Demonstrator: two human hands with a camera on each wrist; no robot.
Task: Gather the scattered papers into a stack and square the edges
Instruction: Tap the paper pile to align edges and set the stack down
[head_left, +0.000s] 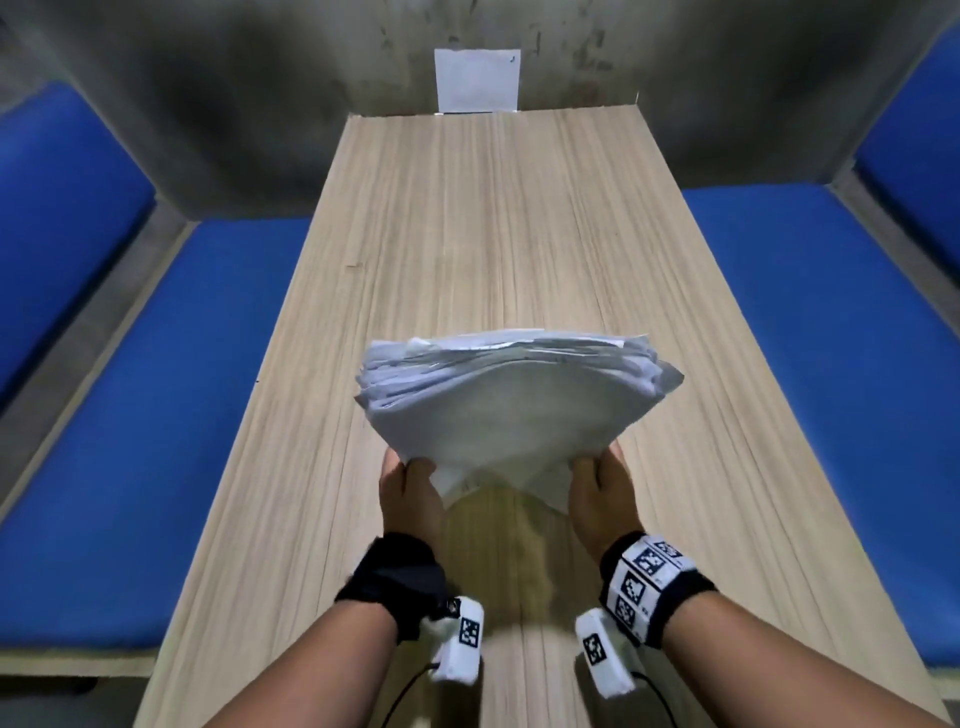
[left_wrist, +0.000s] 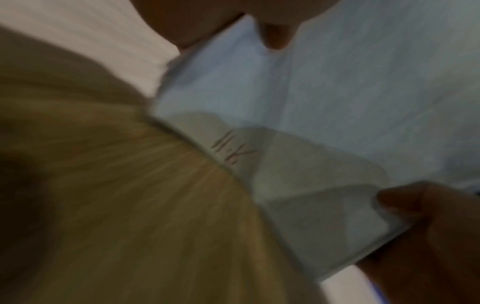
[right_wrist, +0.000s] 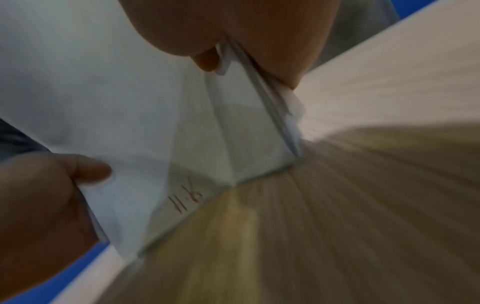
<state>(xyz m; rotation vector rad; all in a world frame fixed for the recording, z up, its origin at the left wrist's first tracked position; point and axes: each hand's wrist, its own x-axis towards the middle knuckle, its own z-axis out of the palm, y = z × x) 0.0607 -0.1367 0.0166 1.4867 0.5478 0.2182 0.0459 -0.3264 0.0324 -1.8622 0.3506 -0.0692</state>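
Stack of papers (head_left: 514, 400): white sheets, held upright above the near half of the tabletop (head_left: 483, 218), its lower edge near or on the wood; whether it touches cannot be told from the head view, and the wrist views are blurred there. Upper edges ragged, sheets offset at the left and right corners, the face toward the camera bowed. Left hand (head_left: 410, 493): grips the stack's lower left corner, thumb on the near face, fingers hidden behind the paper. Right hand (head_left: 602, 493): grips the lower right corner the same way, fingers likewise hidden. Left wrist view: blurred; the stack (left_wrist: 324, 92) fills the upper right, a short handwritten mark near its lower edge is not legible, and the right hand (left_wrist: 428, 236) pinches the far corner. Right wrist view: also blurred; the stack (right_wrist: 103, 92) with the same mark, the left hand (right_wrist: 46, 205) at its far corner. Tabletop: pale wood grain, long and narrow, bare wood ahead of the stack to the far edge; both side edges visible, near edge cut off by the frame. Blue seat cushions (head_left: 156, 415) flank it on both sides. Single white sheet (head_left: 477, 80): stands against the grey wall (head_left: 234, 78) beyond the far edge, its bottom hidden behind the tabletop. Wrist bands (head_left: 654, 582) with black-and-white markers on both forearms.
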